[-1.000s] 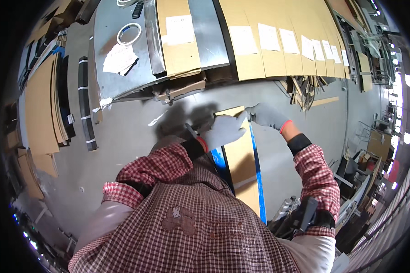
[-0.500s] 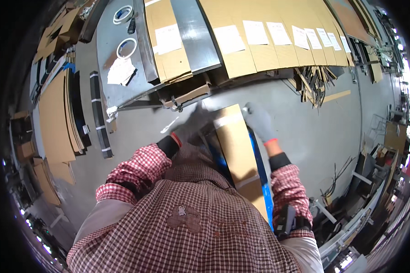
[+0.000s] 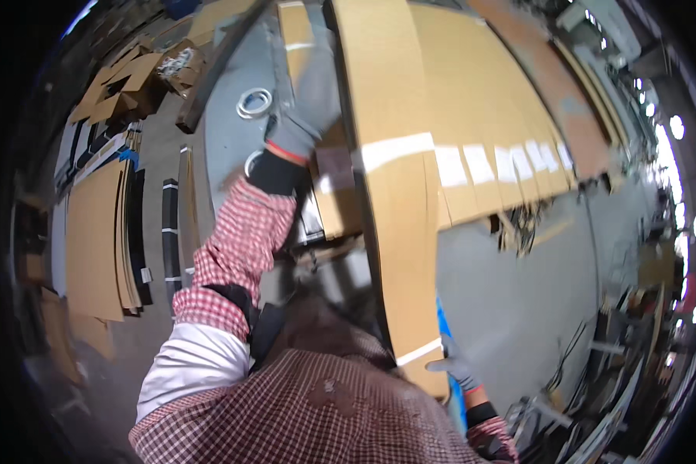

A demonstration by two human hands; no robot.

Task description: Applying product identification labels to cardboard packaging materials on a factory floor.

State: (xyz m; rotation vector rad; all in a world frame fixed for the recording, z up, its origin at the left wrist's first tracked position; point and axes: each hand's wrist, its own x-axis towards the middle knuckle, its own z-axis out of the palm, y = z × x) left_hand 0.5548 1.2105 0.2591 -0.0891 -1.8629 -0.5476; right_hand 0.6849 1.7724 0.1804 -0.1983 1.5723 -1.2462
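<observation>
Raised since half a second ago: long flat brown cardboard panel now stands on end in front of the person, left arm lifted high, right hand dropped low.

Left hand in a grey glove with red cuff is up at the panel's upper left edge, fingers blurred, looks clamped on the edge but cannot tell for sure. Right hand, grey-gloved, closes on the panel's lower right corner, just beside the white tape strip across it. Blue strip shows behind the panel's lower right edge. Left of the panel: white tape ring on the grey metal table, further left a stack of flat brown cardboard sheets on the floor. Right of the panel: row of cardboard sheets with white labels.
</observation>
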